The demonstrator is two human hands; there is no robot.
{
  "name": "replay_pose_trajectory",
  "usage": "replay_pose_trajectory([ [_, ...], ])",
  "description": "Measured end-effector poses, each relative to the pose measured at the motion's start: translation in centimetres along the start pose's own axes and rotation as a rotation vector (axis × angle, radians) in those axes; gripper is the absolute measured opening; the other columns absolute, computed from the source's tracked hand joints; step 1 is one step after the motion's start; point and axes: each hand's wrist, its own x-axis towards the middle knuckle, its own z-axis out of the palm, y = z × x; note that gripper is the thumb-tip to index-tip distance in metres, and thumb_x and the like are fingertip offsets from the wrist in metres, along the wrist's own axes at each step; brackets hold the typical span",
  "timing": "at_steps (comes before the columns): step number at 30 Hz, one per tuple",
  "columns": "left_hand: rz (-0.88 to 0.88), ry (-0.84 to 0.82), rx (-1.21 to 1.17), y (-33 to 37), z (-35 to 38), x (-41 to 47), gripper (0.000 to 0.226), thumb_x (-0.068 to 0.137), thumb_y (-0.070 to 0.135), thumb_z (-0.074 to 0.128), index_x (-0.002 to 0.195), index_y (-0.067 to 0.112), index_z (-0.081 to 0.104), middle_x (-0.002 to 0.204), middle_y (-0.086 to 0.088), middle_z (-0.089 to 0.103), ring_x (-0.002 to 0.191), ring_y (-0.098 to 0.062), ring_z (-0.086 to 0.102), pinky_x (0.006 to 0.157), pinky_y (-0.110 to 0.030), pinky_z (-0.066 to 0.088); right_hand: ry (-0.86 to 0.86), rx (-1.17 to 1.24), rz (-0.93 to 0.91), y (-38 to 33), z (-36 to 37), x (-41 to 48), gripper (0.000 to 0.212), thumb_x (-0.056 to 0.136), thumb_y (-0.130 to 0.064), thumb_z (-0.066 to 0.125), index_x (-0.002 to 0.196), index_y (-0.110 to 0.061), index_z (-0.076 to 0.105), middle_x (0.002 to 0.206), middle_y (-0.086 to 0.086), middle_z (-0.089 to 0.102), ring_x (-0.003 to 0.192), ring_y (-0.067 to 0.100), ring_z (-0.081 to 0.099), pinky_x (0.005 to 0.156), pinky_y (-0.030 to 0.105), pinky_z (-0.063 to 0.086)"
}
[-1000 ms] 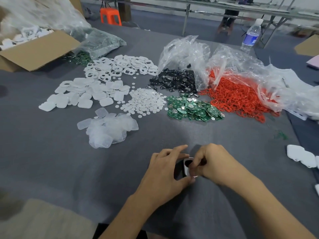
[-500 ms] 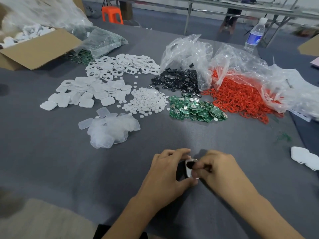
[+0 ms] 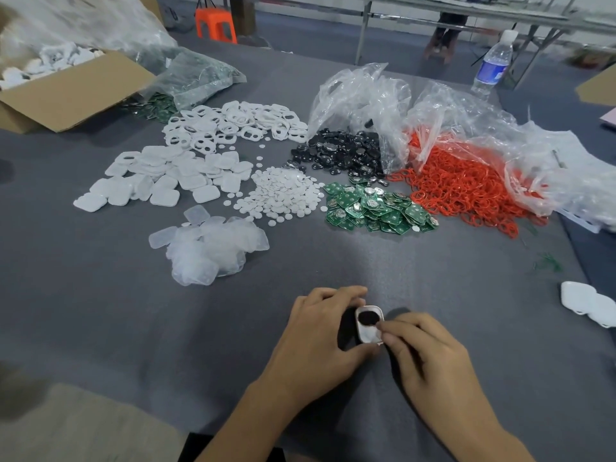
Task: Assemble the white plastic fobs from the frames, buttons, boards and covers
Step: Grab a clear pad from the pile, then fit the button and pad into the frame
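Head view, lower centre of the frame: the fob (image 3: 369, 325), a white shell with a dark round part showing in its upper half, is held between both hands, on or just over the table (image 3: 100, 311). The left hand (image 3: 320, 341) curls round it, forefinger over the top edge and thumb under the bottom, clamped on it. The right hand (image 3: 430, 355) has its fingers (image 3: 388, 328) pinched together on the fob's right rim; whether they also hold a small part I cannot tell. My worry: pressure at that one rim could tip the inner piece so it seats crooked, or spring the shell out of the left grip. Green boards (image 3: 376, 208), white buttons (image 3: 283, 191) and covers (image 3: 166, 175) lie well apart, mid frame
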Motion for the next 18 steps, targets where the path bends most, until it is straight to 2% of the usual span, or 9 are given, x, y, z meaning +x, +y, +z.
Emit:
replay_pose_trajectory([
  [3,0.0,-0.023,-0.041,0.2,-0.5,0.0,0.078,0.073,0.066,0.075,0.142,0.045,0.046,0.128,0.039,0.051,0.13,0.007,0.037,0.106,-0.015,0.027,0.066,0.062,0.049,-0.6,0.1,0.4,0.017,0.089,-0.002,0.071,0.096,-0.015,0.077,0.097,-0.009,0.065,0.096,-0.001,0.062,0.085,0.006,0.042],
  [5,-0.04,0.004,-0.168,0.3,-0.9,0.0,0.073,0.075,0.059,0.079,0.141,0.042,0.051,0.128,0.043,0.045,0.128,0.007,0.04,0.104,-0.01,0.032,0.077,0.113,0.095,-1.5,0.4,1.5,0.021,0.087,-0.003,0.071,0.096,-0.021,0.076,0.099,-0.013,0.066,0.095,-0.002,0.063,0.082,0.004,0.042],
  [8,-0.14,0.267,-0.293,0.1,-2.0,0.0,0.042,0.087,0.025,0.079,0.125,0.034,0.066,0.118,0.026,0.062,0.113,0.001,0.058,0.089,-0.011,0.044,0.019,0.154,0.126,-3.4,2.2,3.9,0.026,0.088,-0.002,0.071,0.103,-0.024,0.075,0.098,-0.017,0.065,0.089,-0.005,0.062,0.076,0.002,0.042],
  [11,-0.254,0.512,-0.172,-1.3,-4.1,0.2,0.032,0.088,0.004,0.07,0.11,0.027,0.07,0.105,0.015,0.067,0.099,-0.003,0.061,0.086,-0.014,0.044,-0.101,0.154,0.093,-5.8,6.0,7.2,0.032,0.088,-0.004,0.065,0.112,-0.023,0.072,0.103,-0.016,0.064,0.089,-0.003,0.06,0.081,0.009,0.047],
  [14,-0.34,0.554,-0.004,-3.5,-6.2,1.1,0.032,0.09,-0.002,0.061,0.111,0.02,0.067,0.11,0.005,0.064,0.105,-0.013,0.053,0.091,-0.022,0.04,-0.219,0.179,0.103,-8.0,10.5,10.9,0.038,0.087,-0.005,0.062,0.122,-0.017,0.068,0.116,-0.004,0.061,0.1,0.008,0.058,0.089,0.011,0.041],
  [16,-0.387,0.547,0.042,-4.7,-7.0,2.0,0.03,0.093,-0.004,0.054,0.115,0.014,0.066,0.114,-0.001,0.061,0.108,-0.017,0.05,0.094,-0.029,0.043,-0.255,0.189,0.147,-8.8,12.8,12.7,0.038,0.092,-0.005,0.06,0.129,-0.011,0.064,0.125,0.004,0.057,0.111,0.019,0.057,0.097,0.021,0.043],
  [18,-0.41,0.587,0.019,-5.4,-7.2,2.7,0.028,0.095,-0.006,0.052,0.113,0.01,0.064,0.111,-0.002,0.059,0.106,-0.021,0.051,0.094,-0.04,0.047,-0.236,0.226,0.165,-9.0,14.3,13.6,0.031,0.093,-0.001,0.058,0.123,-0.004,0.066,0.121,0.013,0.057,0.111,0.027,0.055,0.098,0.035,0.045],
])
